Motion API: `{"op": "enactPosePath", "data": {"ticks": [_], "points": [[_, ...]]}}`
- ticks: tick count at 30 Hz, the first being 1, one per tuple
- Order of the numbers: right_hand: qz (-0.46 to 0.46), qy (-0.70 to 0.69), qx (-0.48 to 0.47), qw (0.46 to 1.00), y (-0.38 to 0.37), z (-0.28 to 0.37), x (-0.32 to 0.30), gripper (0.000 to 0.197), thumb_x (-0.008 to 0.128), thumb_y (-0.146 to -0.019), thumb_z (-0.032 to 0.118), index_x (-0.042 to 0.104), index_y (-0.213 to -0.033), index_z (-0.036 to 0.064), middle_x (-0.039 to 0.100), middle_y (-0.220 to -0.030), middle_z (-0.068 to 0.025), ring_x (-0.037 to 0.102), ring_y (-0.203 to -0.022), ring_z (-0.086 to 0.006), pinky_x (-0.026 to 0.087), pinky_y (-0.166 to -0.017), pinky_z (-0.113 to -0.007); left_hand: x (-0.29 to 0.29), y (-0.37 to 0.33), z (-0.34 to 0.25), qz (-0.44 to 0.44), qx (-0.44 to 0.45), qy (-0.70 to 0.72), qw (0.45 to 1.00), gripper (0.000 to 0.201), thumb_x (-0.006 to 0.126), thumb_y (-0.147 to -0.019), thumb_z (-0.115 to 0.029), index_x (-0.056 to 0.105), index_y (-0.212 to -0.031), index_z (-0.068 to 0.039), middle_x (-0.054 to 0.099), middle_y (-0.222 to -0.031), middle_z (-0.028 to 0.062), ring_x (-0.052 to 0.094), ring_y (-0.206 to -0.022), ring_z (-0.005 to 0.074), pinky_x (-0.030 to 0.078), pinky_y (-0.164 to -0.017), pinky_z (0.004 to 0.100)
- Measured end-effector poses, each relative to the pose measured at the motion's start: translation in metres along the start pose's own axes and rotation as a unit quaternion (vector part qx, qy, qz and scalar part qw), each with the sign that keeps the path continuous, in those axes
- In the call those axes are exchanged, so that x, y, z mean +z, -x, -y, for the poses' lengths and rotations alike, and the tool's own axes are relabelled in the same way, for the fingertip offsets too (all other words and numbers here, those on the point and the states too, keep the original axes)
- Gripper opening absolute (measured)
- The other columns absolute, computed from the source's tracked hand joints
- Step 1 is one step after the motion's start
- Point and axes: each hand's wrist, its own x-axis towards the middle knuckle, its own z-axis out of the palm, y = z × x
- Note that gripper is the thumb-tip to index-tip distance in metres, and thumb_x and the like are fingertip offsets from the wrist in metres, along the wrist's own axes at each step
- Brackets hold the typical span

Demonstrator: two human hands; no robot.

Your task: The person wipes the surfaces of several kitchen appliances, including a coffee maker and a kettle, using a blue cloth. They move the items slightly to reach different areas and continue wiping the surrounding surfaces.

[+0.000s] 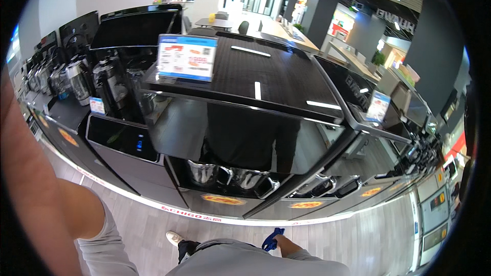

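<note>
Right hand (pixel 279 240) hangs low, closed around a bunched blue cloth (pixel 269 243); left forearm (pixel 31 184) rises from bent elbow, left hand out of view, grip untellable.

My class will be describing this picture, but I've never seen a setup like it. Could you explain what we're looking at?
There is no robot here: a person works with bare hands. The single picture comes from a fisheye camera on their head, so straight edges bend toward the rim.

The blurred shape at the left is their left forearm; the left hand itself is out of view. Low in the picture, the right hand seems to hold a crumpled blue item, perhaps a cloth; the fingers are too small to make out.

Ahead is a glossy dark display top with an upright sign at its front left corner. Farther left stands a row of dark and silvery containers.
</note>
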Motion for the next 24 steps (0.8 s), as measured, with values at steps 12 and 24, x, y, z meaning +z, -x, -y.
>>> {"op": "enactPosePath", "data": {"ticks": [12,24], "points": [[-0.013,-0.212,-0.023,0.977,-0.016,-0.107,-0.130,0.045,0.036,-0.092,0.024,0.050,-0.124,-0.0032,0.059,-0.120,-0.0237,0.058,-0.107,-0.0408,0.044,-0.095,-0.052,0.139,-0.041,-0.046,-0.028,0.032,0.193,0.980,0.042,0.043,-0.097,-0.029,0.050,-0.133,-0.009,0.046,-0.140,0.0151,0.039,-0.134,0.0300,0.031,-0.110,0.0480],[-0.189,-0.375,-0.009,0.908,0.077,-0.194,-0.119,0.041,0.047,-0.091,0.025,0.050,-0.121,-0.0030,0.063,-0.113,-0.0204,0.064,-0.097,-0.0379,0.050,-0.081,-0.051,0.286,-0.043,-0.146,0.193,-0.106,0.169,0.961,0.046,0.048,-0.097,-0.037,0.054,-0.127,-0.003,0.049,-0.136,0.0163,0.046,-0.127,0.0331,0.037,-0.104,0.0440]]}}
